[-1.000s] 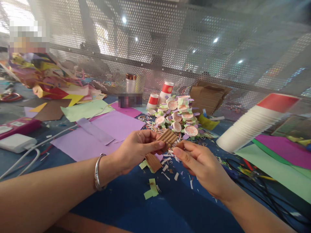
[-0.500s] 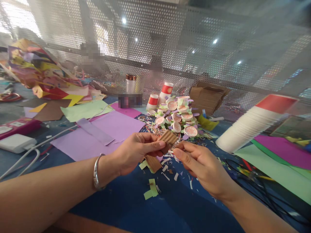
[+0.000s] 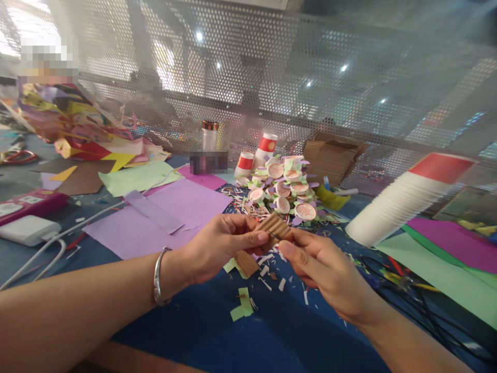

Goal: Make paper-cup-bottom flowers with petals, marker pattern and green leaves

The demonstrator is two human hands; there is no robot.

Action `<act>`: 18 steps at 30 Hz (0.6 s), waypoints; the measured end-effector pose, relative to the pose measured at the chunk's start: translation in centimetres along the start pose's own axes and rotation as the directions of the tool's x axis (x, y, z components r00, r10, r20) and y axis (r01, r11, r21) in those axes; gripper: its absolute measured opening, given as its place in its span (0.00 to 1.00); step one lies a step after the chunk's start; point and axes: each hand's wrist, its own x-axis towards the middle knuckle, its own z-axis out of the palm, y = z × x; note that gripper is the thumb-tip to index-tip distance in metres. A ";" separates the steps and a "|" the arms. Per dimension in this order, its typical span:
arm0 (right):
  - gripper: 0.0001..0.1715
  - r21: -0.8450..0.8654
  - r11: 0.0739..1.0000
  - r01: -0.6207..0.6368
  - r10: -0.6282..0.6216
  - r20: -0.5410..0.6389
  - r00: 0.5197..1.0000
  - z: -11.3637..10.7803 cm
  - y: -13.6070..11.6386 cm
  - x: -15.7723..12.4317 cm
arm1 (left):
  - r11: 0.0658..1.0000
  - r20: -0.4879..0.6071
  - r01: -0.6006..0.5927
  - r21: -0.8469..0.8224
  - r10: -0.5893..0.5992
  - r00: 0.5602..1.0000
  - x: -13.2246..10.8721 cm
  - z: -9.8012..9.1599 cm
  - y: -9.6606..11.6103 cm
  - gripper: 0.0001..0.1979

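Note:
A small piece of corrugated cardboard [image 3: 275, 226] is held up over the table between both hands. My left hand [image 3: 217, 246] is closed on it, thumb on top near its left edge. At its right corner the thumb and fingers of my right hand [image 3: 324, 267] are pinched together on the cardboard; the exact contact is partly hidden. Below lies another brown corrugated piece [image 3: 247, 264] with light green paper under its edge. Closer to me rests a light green paper cutout [image 3: 242, 305]. Behind my hands stands a heap of decorated round paper-cup bottoms [image 3: 283, 187].
A tall stack of paper cups [image 3: 404, 199] leans at the right, near black cables [image 3: 423, 305]. Purple paper sheets [image 3: 128, 233] cover the left middle, crossed by a white cord. Folded cardboard [image 3: 332, 158] and a jar [image 3: 209, 137] stand by the perforated screen. Paper scraps are scattered centrally.
The cardboard piece has turned slightly and shifted right. My right fingers have come up against its right corner, where a small gap was visible before.

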 end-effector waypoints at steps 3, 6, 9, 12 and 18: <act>0.23 0.061 0.998 0.001 -0.003 0.033 0.999 0.2 -0.4 0.0 | 1.000 0.025 -0.018 0.001 0.018 1.000 0.0 0.2 -0.2 0.13; 0.25 0.054 0.998 0.017 -0.020 0.047 0.999 0.3 -0.6 0.0 | 1.000 0.027 -0.010 -0.018 0.011 1.000 -0.1 0.3 -0.2 0.13; 0.26 0.024 1.000 0.019 -0.021 0.053 0.998 0.0 -0.6 -0.1 | 0.999 0.039 0.006 -0.040 -0.005 0.999 -0.1 0.4 -0.1 0.12; 0.25 -0.023 0.999 0.028 -0.027 0.042 0.999 -0.2 -0.6 -0.3 | 0.999 0.042 0.010 -0.039 -0.008 0.999 -0.2 0.4 -0.1 0.11; 0.26 -0.030 0.999 0.043 -0.042 0.030 0.999 0.1 -0.6 -0.2 | 0.999 0.047 0.011 -0.038 -0.009 0.999 -0.2 0.3 -0.3 0.12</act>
